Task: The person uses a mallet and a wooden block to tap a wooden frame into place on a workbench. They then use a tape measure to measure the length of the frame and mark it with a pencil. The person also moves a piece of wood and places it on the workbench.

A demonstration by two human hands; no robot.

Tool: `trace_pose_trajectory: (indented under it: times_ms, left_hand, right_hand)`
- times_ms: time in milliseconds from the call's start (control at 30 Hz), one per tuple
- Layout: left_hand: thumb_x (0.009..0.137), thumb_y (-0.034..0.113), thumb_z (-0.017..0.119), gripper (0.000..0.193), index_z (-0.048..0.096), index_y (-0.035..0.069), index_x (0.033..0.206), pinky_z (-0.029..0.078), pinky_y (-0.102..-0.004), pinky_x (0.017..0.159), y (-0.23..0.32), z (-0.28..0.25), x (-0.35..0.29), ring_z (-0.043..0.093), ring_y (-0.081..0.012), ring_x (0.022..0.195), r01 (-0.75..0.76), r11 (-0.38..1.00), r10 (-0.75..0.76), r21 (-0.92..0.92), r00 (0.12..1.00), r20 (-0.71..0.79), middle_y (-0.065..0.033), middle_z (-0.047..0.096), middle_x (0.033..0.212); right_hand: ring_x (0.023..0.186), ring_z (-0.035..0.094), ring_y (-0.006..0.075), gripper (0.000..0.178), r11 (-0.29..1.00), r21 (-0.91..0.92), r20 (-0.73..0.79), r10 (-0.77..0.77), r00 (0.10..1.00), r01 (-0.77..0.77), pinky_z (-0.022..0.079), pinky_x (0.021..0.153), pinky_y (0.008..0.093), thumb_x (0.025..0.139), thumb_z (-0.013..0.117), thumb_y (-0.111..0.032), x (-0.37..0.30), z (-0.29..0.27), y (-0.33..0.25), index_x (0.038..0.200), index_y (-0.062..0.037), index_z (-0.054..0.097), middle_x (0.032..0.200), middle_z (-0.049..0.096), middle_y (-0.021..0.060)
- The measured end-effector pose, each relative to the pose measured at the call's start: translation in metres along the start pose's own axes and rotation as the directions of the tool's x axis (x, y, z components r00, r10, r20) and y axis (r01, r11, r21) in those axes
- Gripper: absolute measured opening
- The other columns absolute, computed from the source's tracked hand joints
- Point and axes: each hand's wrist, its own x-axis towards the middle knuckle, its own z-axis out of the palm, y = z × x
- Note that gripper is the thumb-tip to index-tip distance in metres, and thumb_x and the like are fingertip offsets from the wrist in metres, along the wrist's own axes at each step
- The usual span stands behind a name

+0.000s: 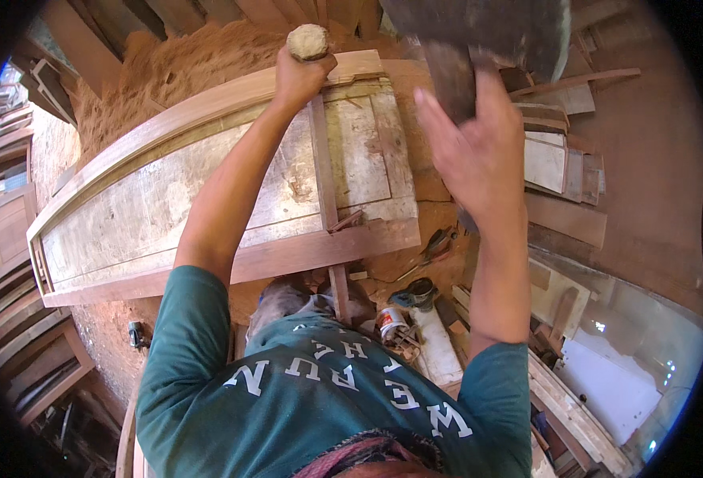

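My left hand [302,80] is closed around an upright chisel [308,42] by the far rail. Only the round, pale, battered butt of its handle shows; the blade is hidden. My right hand [483,139] grips the dark handle of a mallet [479,32], raised at the upper right and somewhat blurred. Below my arms lies a long wooden frame [312,253], its far rail curved and its near rail straight. A narrow crosspiece [321,159] spans the rails and sticks out past the near one. A worn, pale board [216,179] shows inside the frame.
Sawdust [160,76] covers the ground beyond the frame. Board offcuts [547,163] are stacked on the right. Pliers-like tools [439,245], a small can [391,321] and a dark round object [419,293] sit near my legs. Wooden panels [5,231] line the left side.
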Motion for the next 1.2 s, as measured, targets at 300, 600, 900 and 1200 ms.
trace_pose_trajectory:
  times_ms: [300, 600, 900, 1200]
  left_hand:
    - [0.076, -0.001, 0.076, 0.025, 0.069, 0.002, 0.1, 0.055, -0.0298, 0.074, -0.014, 0.009, -0.014, 0.068, -0.0137, 0.081, -0.143, 0.989, 0.141, -0.032, 0.989, -0.036, -0.0024, 0.072, 0.089]
    - [0.08, 0.005, 0.08, 0.016, 0.069, 0.003, 0.092, 0.053, -0.0292, 0.071, 0.02, -0.009, 0.009, 0.066, -0.0112, 0.078, -0.023, 0.998, 0.025, -0.053, 0.999, 0.028, -0.0011, 0.07, 0.086]
    - [0.081, 0.005, 0.08, 0.014, 0.07, 0.002, 0.091, 0.053, -0.0294, 0.072, -0.003, 0.004, 0.01, 0.066, -0.0106, 0.079, -0.038, 0.995, 0.038, -0.094, 0.999, 0.002, -0.0008, 0.071, 0.086]
    - [0.08, 0.002, 0.08, 0.015, 0.069, 0.0, 0.091, 0.054, -0.03, 0.073, -0.004, 0.012, 0.009, 0.067, -0.0117, 0.08, -0.004, 0.993, 0.003, -0.116, 1.0, -0.004, -0.002, 0.072, 0.088]
  right_hand:
    - [0.081, 0.073, 0.0389, 0.021, 0.928, -0.339, 0.216, -0.084, 0.973, 0.155, 0.055, 0.075, 0.0519, 0.098, 0.056, -0.012, 0.044, 0.087, 0.053, 0.114, 0.0013, 0.055, 0.091, 0.072, 0.0229]
    - [0.084, 0.07, 0.0413, 0.029, 0.98, -0.18, 0.058, 0.1, 0.993, -0.088, 0.053, 0.077, 0.0473, 0.088, 0.071, -0.02, 0.041, 0.042, 0.036, 0.107, -0.0005, 0.06, 0.089, 0.071, 0.0228]
    - [0.091, 0.067, 0.0462, 0.032, 0.963, -0.155, 0.166, 0.245, 0.955, -0.22, 0.051, 0.082, 0.0533, 0.088, 0.066, -0.018, 0.029, 0.037, 0.049, 0.113, 0.001, 0.059, 0.092, 0.069, 0.0269]
    - [0.091, 0.068, 0.0454, 0.031, 0.968, -0.119, 0.158, 0.237, 0.959, -0.22, 0.052, 0.081, 0.0525, 0.087, 0.066, -0.018, 0.028, 0.029, 0.044, 0.111, 0.001, 0.059, 0.09, 0.068, 0.0268]
